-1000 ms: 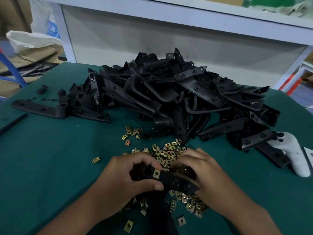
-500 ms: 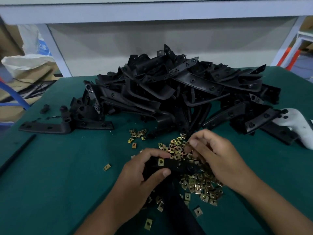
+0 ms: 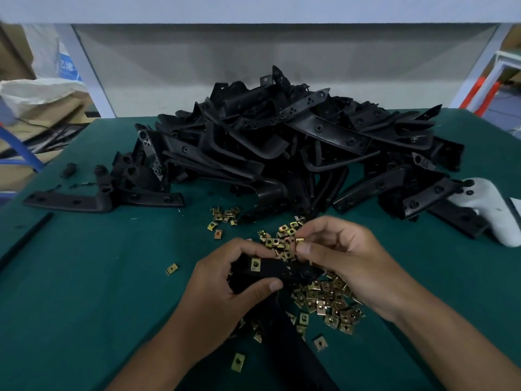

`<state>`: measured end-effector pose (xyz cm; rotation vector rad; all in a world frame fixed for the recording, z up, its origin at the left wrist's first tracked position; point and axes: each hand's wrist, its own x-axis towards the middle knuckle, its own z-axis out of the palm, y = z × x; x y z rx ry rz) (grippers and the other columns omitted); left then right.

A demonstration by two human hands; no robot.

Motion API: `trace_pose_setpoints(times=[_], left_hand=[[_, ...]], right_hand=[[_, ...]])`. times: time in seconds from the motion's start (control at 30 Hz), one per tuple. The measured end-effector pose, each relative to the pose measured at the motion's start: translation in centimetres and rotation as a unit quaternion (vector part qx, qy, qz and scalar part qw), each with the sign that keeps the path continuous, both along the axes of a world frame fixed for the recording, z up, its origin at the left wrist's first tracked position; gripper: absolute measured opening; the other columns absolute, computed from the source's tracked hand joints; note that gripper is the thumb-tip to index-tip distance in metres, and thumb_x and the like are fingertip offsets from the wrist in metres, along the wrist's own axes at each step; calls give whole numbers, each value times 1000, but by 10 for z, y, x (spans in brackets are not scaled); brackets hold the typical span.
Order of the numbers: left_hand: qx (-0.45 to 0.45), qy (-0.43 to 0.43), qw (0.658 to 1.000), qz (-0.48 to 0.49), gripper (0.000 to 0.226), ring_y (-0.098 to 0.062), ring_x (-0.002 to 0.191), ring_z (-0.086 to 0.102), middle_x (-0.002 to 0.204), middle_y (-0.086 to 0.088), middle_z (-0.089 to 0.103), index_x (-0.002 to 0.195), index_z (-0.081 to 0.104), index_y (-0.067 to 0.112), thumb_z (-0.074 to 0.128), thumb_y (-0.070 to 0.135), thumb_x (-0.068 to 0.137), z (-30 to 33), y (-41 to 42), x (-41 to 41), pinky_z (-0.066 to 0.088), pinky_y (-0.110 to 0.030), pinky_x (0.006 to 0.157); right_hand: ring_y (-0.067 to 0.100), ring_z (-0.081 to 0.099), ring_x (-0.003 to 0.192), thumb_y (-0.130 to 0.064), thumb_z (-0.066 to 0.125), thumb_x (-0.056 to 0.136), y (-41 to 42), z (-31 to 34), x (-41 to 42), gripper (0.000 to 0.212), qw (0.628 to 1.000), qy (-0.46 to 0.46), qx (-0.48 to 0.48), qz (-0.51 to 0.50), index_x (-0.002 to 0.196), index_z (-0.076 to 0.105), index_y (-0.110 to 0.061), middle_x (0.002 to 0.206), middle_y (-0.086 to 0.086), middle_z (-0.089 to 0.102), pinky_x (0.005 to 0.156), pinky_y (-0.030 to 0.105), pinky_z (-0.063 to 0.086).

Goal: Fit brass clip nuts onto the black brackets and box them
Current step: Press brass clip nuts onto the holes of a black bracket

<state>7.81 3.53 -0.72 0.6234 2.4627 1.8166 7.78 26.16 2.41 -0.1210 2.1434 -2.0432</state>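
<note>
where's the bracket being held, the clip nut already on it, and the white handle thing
held bracket (image 3: 284,273), head view, flat black face
fitted clip nut (image 3: 255,264), head view, brass top face
white handle (image 3: 492,206), head view, curved body

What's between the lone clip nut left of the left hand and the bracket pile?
Head view: mostly bare green mat between that clip nut and the bracket pile; a small nut cluster lies off to its right.

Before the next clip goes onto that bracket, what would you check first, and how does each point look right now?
1. Left hand grips the bracket: ok.
2. First clip nut seated on the bracket: ok.
3. Right hand pinches a new clip nut: ok.
4. New nut's open side faces the bracket edge: cannot tell.
5. Spare nuts within reach: ok.
6. Box for finished brackets in view: not ok.
</note>
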Motion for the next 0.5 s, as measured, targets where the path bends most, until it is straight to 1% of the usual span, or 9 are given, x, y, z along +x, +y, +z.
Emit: trace_pose_setpoints(times=[0.07,0.13,0.2,0.27,0.33,0.43,0.5], left_hand=[[-6,7,1000,3,29,-7,87,71,102,16,71,102,65,46,74,58,77,0,0,1,59,-20,71],[-9,12,1000,2,30,-7,88,71,102,17,71,103,65,47,74,58,77,1,1,1,59,-22,72],[-12,22,1000,4,29,-6,89,71,101,18,71,103,65,47,74,58,77,1,1,1,58,-21,73],[-14,32,999,4,29,-6,90,70,101,18,71,103,65,47,74,57,78,2,2,1,56,-18,73],[-12,32,999,4,29,-6,89,69,100,18,71,103,65,47,74,57,77,1,2,1,55,-18,73],[-16,35,999,3,30,-6,87,69,98,18,71,103,66,47,74,59,77,1,2,2,55,-20,72],[-17,39,999,3,30,-7,89,70,99,18,71,103,66,47,74,60,77,0,2,2,56,-23,74]], right_hand=[[10,67,88,-40,83,75,-1,0,1,23,1000,-9,6,2,94,76,-31,92,-4,75,82,30,50],[6,65,82,-41,85,77,-2,1,2,18,1000,-15,5,11,89,76,-30,88,-6,75,73,24,49],[1,64,75,-42,81,75,-4,1,4,18,1000,-19,3,14,84,76,-28,83,-8,75,64,17,48],[1,63,73,-42,77,72,-4,1,4,21,1000,-22,1,10,84,75,-24,82,-7,75,62,15,46],[6,66,77,-42,78,71,-5,0,4,26,1000,-26,-2,5,84,75,-19,86,-2,77,68,20,48],[10,69,81,-42,78,72,-6,-1,4,32,1000,-28,1,-4,87,74,-14,87,-1,78,84,35,49],[10,67,80,-45,78,72,-6,-2,4,33,999,-30,11,-6,86,74,-15,85,-2,76,85,41,46]])
